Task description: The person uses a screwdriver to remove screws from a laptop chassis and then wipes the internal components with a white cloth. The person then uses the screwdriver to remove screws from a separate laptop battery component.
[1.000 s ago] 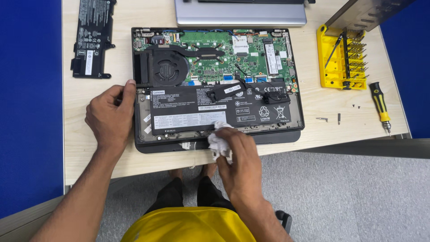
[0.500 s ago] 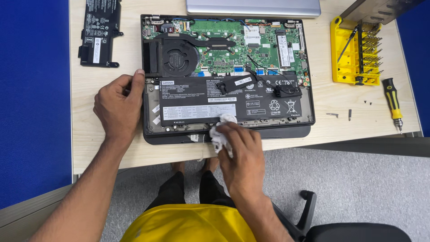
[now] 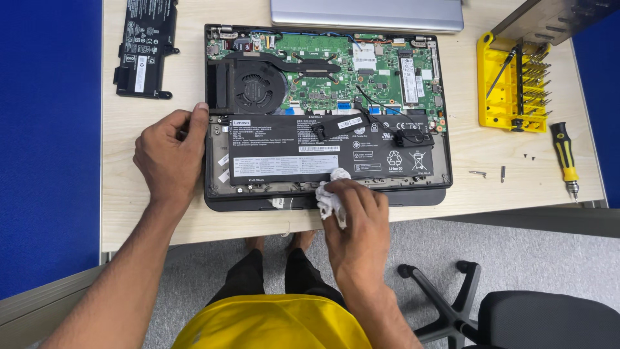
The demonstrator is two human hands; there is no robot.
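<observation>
I see a crumpled white cloth or tissue (image 3: 330,194), soft and matt, at lower centre. Under it the battery (image 3: 303,152) looks like matt black plastic with a smooth paper label. Above, the board (image 3: 361,71) is glossy green, and the fan (image 3: 258,87) is dull black plastic beside a dark metal pipe. The desk (image 3: 155,213) is pale wood-look laminate, smooth. At the top edge, the lid (image 3: 367,14) reads as brushed silver metal. On the right, the rack (image 3: 500,90) is shiny yellow plastic holding bare metal bits. The floor (image 3: 516,252) is rough grey carpet.
</observation>
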